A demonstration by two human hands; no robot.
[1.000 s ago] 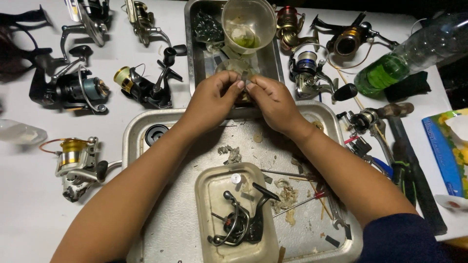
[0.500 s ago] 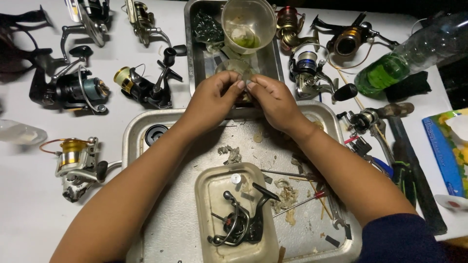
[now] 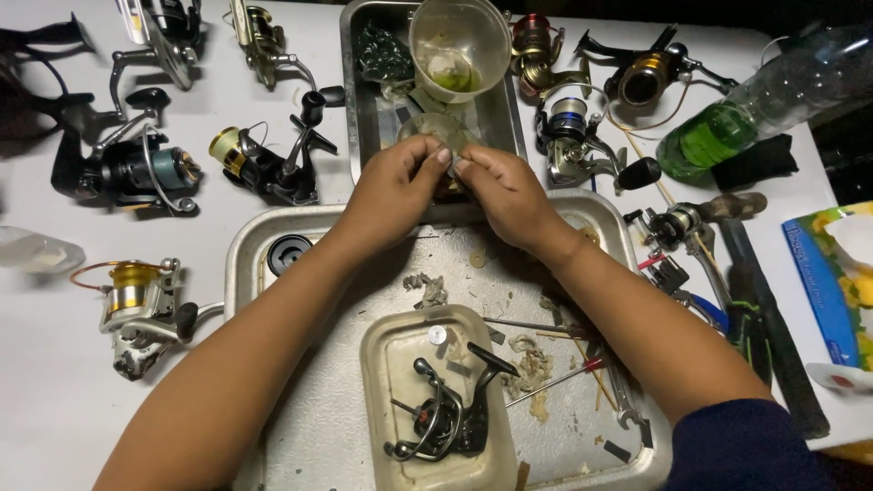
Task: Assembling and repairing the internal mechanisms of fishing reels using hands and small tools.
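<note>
The left hand (image 3: pixel 396 186) and right hand (image 3: pixel 503 191) meet fingertip to fingertip, both pinched shut on a thin, round, translucent plastic disc (image 3: pixel 435 132), held just above the far rim of the large dented metal tray (image 3: pixel 273 382). The disc looks light, slightly flexible and possibly greasy, so a grip on its edge with thumb and forefinger seems safest.

At twelve o'clock from the hands stands a cloudy plastic cup with greenish residue (image 3: pixel 459 45) in a deep steel pan (image 3: pixel 356 109). At six o'clock, a pale plastic tub (image 3: pixel 382 409) holds a dark, partly stripped fishing reel body (image 3: pixel 441 418). At nine o'clock lies a black spinning reel with a gold spool (image 3: pixel 264 164); at two o'clock, a clear bottle of green liquid (image 3: pixel 727 132).
</note>
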